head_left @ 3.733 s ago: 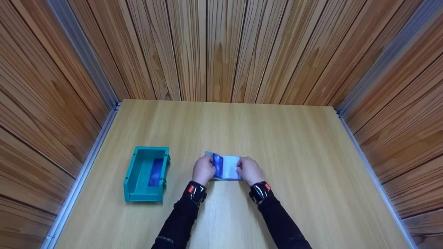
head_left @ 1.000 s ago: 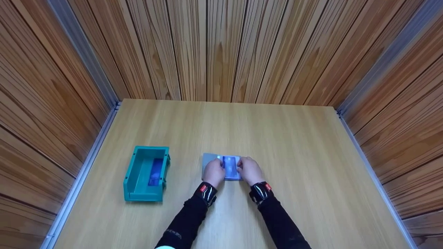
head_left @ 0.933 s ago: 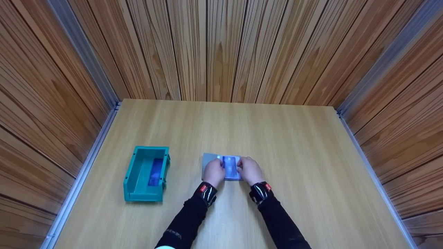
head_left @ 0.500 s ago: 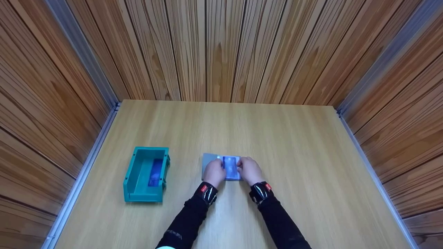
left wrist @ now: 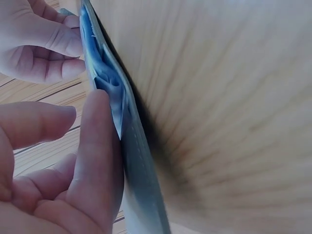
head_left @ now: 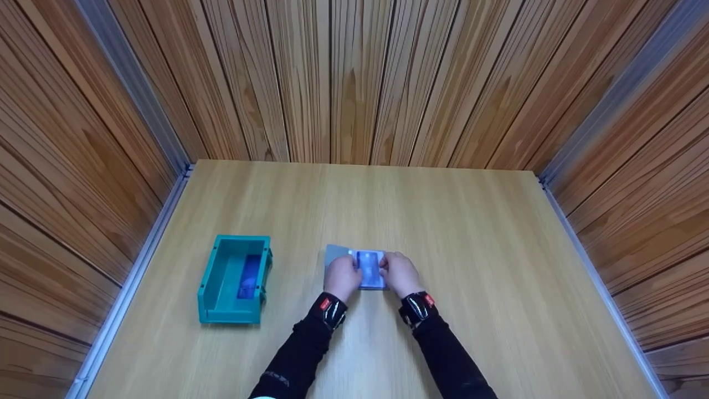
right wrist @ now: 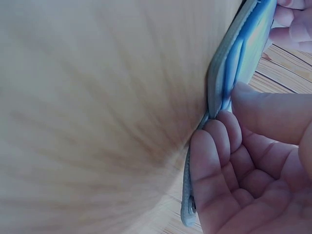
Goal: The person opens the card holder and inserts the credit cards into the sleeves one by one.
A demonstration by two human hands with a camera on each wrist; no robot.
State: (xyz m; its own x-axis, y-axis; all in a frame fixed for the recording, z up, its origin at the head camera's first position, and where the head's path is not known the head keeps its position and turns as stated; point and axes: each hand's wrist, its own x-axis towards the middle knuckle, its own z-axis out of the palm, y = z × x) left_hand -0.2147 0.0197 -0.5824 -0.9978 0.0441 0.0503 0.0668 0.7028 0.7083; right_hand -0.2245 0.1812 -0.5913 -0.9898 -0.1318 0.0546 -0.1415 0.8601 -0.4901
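Observation:
A grey wallet (head_left: pixel 335 253) lies spread on the table, a blue, glossy insert (head_left: pixel 370 270) flat over its right part. My left hand (head_left: pixel 342 276) is over the wallet's middle. In the left wrist view its index finger (left wrist: pixel 100 146) stretches straight against crumpled blue folds (left wrist: pixel 105 73) inside the wallet, while the thumb stays apart from it. My right hand (head_left: pixel 401 274) pinches the wallet's right edge between thumb and curled fingers. A strap end (right wrist: pixel 188 214) with a metal snap sticks out below those fingers in the right wrist view.
To the left on the wooden table (head_left: pixel 443 221) stands a teal bin (head_left: pixel 226 318). A flat blue rectangle (head_left: pixel 250 276) lies inside along its right wall. Wood-plank walls (head_left: pixel 354 83) enclose the back and both sides.
Since the earliest frame my left hand has moved right, and the blue insert, then raised on the left, now lies over the right part. The last second shows hardly any motion.

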